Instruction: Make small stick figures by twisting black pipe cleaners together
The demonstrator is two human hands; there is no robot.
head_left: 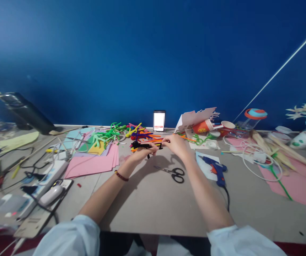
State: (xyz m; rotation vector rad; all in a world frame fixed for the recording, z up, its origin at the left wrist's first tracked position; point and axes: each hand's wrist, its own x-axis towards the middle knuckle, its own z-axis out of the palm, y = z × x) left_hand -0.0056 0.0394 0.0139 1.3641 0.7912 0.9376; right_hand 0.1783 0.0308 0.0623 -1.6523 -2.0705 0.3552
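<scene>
Both hands (pixel 159 149) pinch black pipe cleaner (pixel 142 145); scissors (pixel 174 173) near.

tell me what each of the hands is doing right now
Left hand: closed on the black pipe cleaner.
Right hand: pinching the same pipe cleaner's other end.

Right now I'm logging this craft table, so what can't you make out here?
Head view only:
- Black pipe cleaner: shape hidden by left hand and right hand.
- Phone screen: glared white, unreadable.
- Printing on the red cup: too small.
- Items at the left edge near the power strip: blurred, cut off.
</scene>
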